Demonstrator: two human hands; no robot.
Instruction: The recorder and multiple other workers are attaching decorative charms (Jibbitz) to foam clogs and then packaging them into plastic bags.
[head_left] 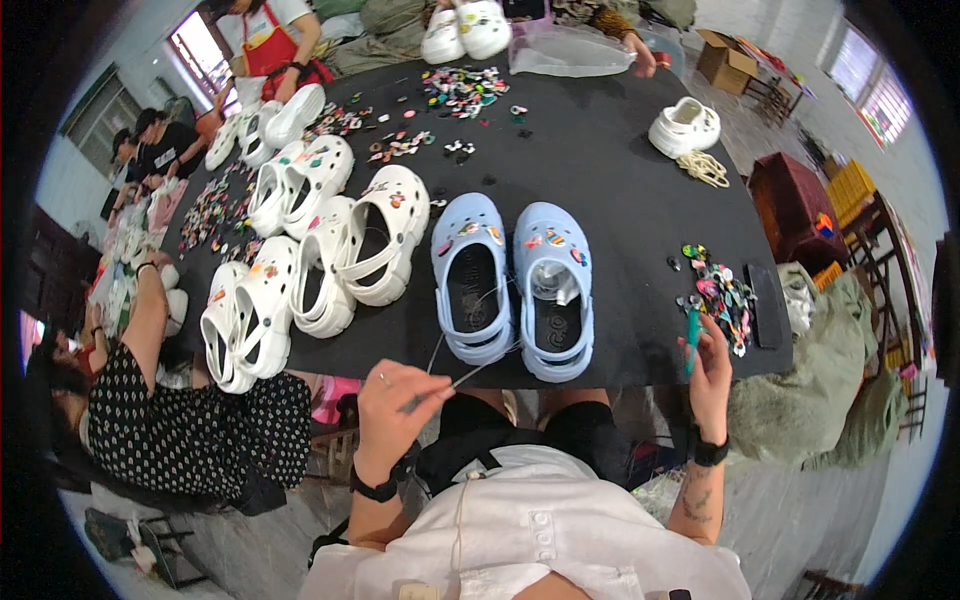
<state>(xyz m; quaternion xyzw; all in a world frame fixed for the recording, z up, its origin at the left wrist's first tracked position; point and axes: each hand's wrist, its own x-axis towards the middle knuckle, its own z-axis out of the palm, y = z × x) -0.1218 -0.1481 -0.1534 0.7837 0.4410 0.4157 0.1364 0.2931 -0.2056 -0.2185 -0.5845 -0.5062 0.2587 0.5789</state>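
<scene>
The left hand (398, 405) is curled, thumb and forefinger pinched on a thin dark pointed tool (432, 394), from whose tip a fine pale thread (478, 368) runs up toward the near edge of the table. The right hand (710, 375) is closed around a slim teal-handled tool (691, 340), held upright at the table's near right corner, just beside a heap of small, glossy, many-coloured shoe charms (722, 292). A flat black phone (767, 305) lies to the right of that heap.

Straight ahead, between the hands, stand two pale blue foam clogs (512, 285), side by side, toes pointing far, matte and rounded with thick soles. Each carries a few bright charms across its toe; the right one has crumpled clear plastic inside.

To the left lie several white clogs (330, 240) of the same shape, in slanted rows on the black cloth-covered table (600, 170). More charms are scattered at the far side.
</scene>
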